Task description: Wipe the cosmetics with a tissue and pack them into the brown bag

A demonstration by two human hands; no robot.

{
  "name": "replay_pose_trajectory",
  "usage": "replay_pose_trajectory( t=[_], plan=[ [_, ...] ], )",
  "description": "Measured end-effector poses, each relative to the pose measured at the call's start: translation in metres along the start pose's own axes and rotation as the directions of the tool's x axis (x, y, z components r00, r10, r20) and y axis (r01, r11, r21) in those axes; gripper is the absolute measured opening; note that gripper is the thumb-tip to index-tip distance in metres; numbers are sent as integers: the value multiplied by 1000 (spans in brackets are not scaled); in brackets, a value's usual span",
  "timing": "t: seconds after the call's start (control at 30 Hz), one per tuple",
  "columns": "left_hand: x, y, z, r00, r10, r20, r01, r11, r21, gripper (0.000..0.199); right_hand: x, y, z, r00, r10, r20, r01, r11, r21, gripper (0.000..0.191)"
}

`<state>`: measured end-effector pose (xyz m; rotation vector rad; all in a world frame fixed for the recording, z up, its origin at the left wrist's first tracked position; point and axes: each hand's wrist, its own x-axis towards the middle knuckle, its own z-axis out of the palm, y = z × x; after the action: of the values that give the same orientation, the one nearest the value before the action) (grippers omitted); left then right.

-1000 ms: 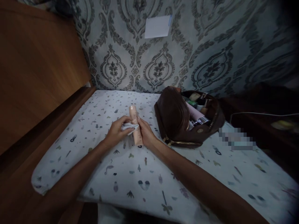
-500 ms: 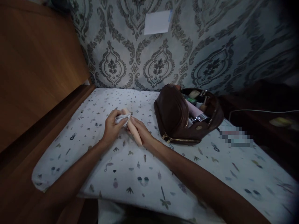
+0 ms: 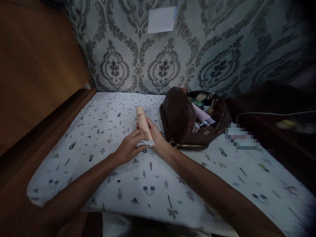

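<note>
A peach-coloured cosmetic tube (image 3: 142, 119) with dark lettering leans away from me over the bedding. My right hand (image 3: 155, 133) is wrapped round its right side, with fingertips showing on the left edge. Against the tube's lower end, my left hand (image 3: 132, 144) pinches a folded white wipe (image 3: 145, 143). Part of the wipe is hidden under the left fingers. To the right of both hands stands an unzipped brown toiletry bag (image 3: 177, 115) holding several items, among them a pink tube (image 3: 201, 113).
Patterned white bedding (image 3: 118, 191) spreads under the hands. A wooden cabinet (image 3: 41, 65) borders the left side, and patterned wallpaper (image 3: 115, 69) rises behind. On the right, a white cable (image 3: 271, 112) crosses a dark surface near a blurred-out flat item (image 3: 242, 136).
The tube has turned so its lettering faces me. My left hand and the wipe have moved from its upper part down to its lower end. The view has shifted slightly.
</note>
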<state>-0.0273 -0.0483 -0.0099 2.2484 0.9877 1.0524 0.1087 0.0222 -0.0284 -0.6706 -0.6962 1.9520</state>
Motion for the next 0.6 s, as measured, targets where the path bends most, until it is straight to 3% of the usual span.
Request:
replay_pose_trajectory(
  t=[0.13, 0.27, 0.5, 0.6],
  plan=[
    [3, -5, -3, 993, -15, -119, 19, 999, 32, 20, -4, 4, 4, 986, 155, 66, -162, 978, 128, 35],
    [8, -11, -17, 945, -102, -310, 123, 991, 49, 12, -6, 12, 9, 995, 84, 44, -88, 993, 81, 24],
    [15, -29, -45, 774, -226, -592, 229, 971, -72, 16, -10, 23, 14, 992, 84, 97, -83, 996, -15, 23],
    [15, -34, -46, 776, -232, -587, 225, 971, -87, 17, -12, 23, 17, 998, -5, 68, 7, 1000, -20, 19]
  ],
)
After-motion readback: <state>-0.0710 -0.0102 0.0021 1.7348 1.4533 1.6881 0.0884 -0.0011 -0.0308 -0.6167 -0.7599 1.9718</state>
